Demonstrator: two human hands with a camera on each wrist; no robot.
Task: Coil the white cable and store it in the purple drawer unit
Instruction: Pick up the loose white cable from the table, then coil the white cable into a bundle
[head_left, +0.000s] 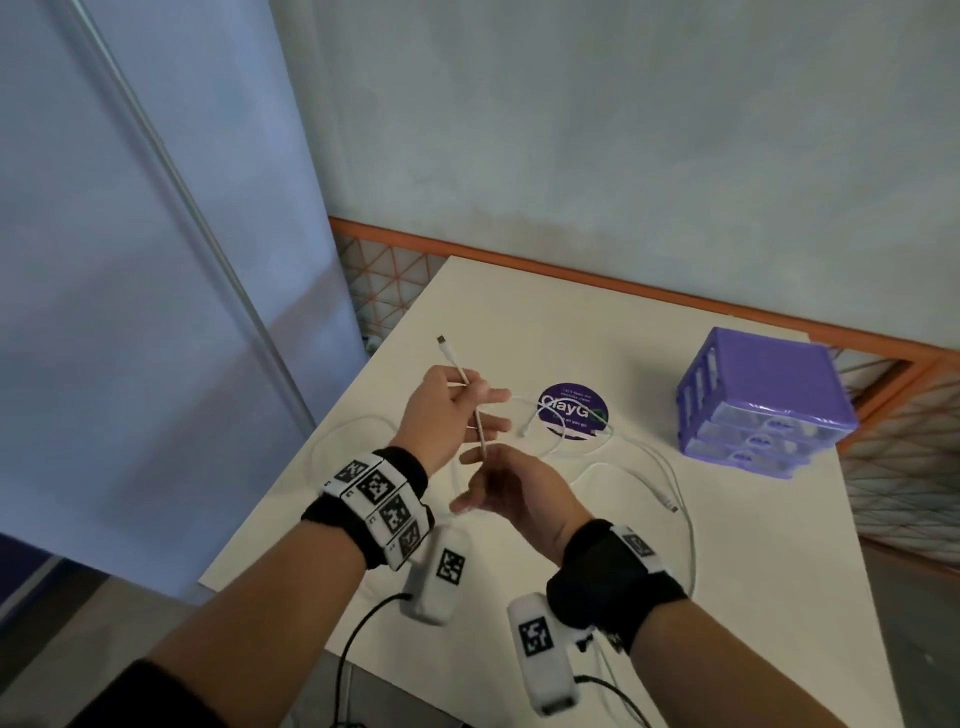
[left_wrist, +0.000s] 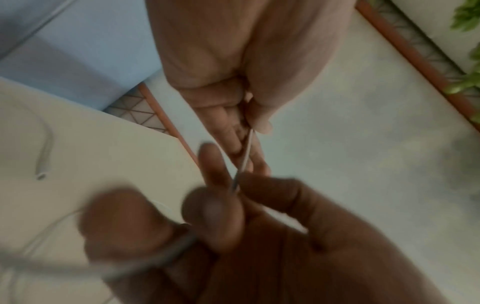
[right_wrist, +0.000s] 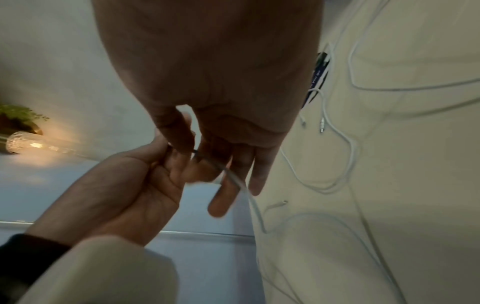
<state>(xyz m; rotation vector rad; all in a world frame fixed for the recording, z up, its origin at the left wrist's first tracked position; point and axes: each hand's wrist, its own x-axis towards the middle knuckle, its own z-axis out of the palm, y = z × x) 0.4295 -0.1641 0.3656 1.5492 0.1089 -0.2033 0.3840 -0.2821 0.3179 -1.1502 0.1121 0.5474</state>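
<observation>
Where the orange-framed mesh fence (head_left: 649, 291) runs along the grey wall, a white table (head_left: 519, 312) fills most of the head view, with a pale blue panel (head_left: 130, 260) standing to its left. On the far right part of the table sits the purple drawer unit (head_left: 763, 400), its three clear-fronted drawers all pushed in. Nearer the middle lies a round purple sticker (head_left: 570, 411), flat on the tabletop, with part of a white cable crossing over it. Both forearms reach in from below, each wearing a black wristband (head_left: 613, 582) with black-and-white marker tiles. The left hand (head_left: 452, 415) is raised above the table and pinches the white cable (head_left: 470, 400) between thumb and fingers a little below its plug end, which sticks up and away from the hand. The right hand (head_left: 514, 493) is just beneath and touching distance from the left, its fingers curled around the same strand lower down; the right wrist view shows the cable (right_wrist: 233, 179) running out between those fingers. From the hands the rest of the cable hangs down and trails in loose loops across the tabletop to the left and right, uncoiled, well apart from the drawer unit. A second plug end (head_left: 670, 503) lies on the table to the right of the right hand.
</observation>
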